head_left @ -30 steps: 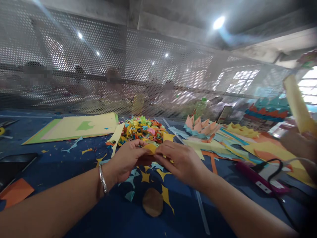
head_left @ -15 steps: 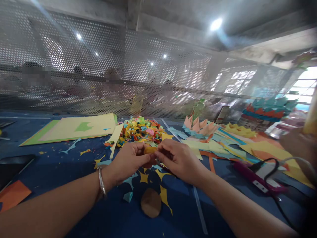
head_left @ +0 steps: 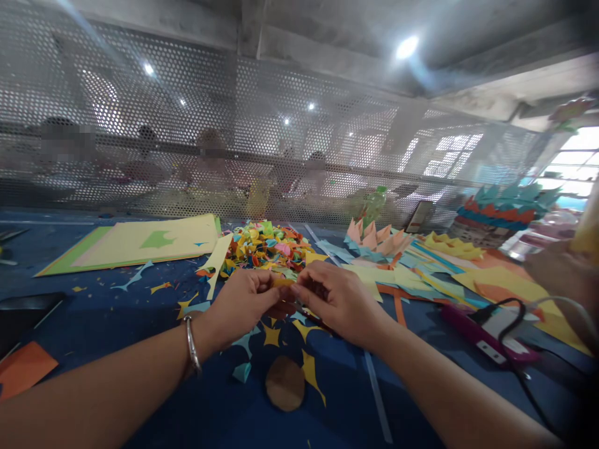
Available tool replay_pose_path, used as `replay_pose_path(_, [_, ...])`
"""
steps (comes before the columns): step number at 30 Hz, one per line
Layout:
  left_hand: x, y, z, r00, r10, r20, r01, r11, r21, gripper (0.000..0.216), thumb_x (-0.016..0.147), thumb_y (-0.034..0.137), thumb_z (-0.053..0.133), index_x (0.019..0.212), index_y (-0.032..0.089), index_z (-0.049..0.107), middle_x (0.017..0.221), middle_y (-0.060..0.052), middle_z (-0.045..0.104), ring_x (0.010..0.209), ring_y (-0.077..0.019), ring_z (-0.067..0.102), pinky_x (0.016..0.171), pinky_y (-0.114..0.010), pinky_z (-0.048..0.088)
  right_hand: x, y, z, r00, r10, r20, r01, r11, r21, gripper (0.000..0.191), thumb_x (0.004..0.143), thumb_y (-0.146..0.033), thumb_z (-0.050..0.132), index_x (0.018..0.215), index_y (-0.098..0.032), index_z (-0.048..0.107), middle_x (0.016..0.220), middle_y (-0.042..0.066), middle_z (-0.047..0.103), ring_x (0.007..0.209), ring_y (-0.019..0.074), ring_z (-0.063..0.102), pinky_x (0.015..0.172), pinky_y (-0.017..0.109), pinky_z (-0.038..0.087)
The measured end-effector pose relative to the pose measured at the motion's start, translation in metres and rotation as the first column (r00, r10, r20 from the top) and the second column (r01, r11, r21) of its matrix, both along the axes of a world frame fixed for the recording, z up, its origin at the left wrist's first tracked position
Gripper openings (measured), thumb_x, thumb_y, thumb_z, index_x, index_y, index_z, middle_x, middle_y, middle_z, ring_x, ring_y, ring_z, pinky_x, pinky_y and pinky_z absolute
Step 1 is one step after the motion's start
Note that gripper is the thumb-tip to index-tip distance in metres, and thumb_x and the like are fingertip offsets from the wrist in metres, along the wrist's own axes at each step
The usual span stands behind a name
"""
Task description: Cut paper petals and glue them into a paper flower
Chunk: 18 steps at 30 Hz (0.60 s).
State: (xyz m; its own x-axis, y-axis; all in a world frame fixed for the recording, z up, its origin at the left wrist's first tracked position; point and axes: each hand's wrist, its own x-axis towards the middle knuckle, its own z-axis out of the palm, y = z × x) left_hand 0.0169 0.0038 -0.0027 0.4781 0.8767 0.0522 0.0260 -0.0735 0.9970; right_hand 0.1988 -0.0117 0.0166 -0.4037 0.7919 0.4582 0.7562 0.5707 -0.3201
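My left hand (head_left: 243, 302) and my right hand (head_left: 334, 299) meet over the blue table (head_left: 140, 312), fingertips pinched together on a small yellow paper piece (head_left: 282, 282). A silver bangle (head_left: 191, 353) sits on my left wrist. Just behind my hands lies a heap of small colourful folded paper pieces (head_left: 266, 244). Yellow and light-blue paper scraps (head_left: 281, 337) lie under and before my hands, beside a round brown disc (head_left: 285, 391).
Yellow and green sheets (head_left: 140, 240) lie at the back left. Pink folded paper points (head_left: 374, 236), yellow and orange sheets (head_left: 505, 280) and a purple glue gun with a black cord (head_left: 486, 337) are on the right. Another person's hand (head_left: 561, 274) is at the far right. A perforated metal screen (head_left: 234, 143) stands behind the table.
The yellow piece has been squeezed smaller between my fingers and my hands have closed tighter together. The other person's hand with a yellow roll has dropped lower at the right edge.
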Motion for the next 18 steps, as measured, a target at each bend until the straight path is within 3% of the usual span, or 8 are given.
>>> replay_pose_path(8, [-0.0005,0.0006,-0.0008,0.999,-0.031,0.023,0.031,0.999,0.017,0.022,0.079,0.038,0.06,0.082,0.017,0.063,0.081,-0.004,0.069,0.073,-0.0151,0.067,0.07,-0.03,0.052,-0.0001,0.0002,0.0017,0.999,0.019,-0.043,-0.019,1.0,-0.022,0.018,0.088,-0.029,0.047,0.077,-0.019,0.056,0.07,0.001,0.058,0.06,0.0118,0.05,0.054,0.024,0.037])
replay_pose_path(18, [-0.006,0.0043,0.0,0.976,0.018,-0.217,0.028,0.977,0.21,0.012,0.077,0.028,0.057,0.071,0.019,0.058,0.065,0.0,0.066,0.058,-0.0125,0.063,0.058,-0.025,0.048,-0.0008,-0.0003,0.0009,0.996,0.078,-0.048,-0.082,0.993,-0.081,0.019,0.089,-0.027,0.044,0.074,-0.019,0.053,0.066,0.0,0.053,0.058,0.011,0.046,0.052,0.023,0.034])
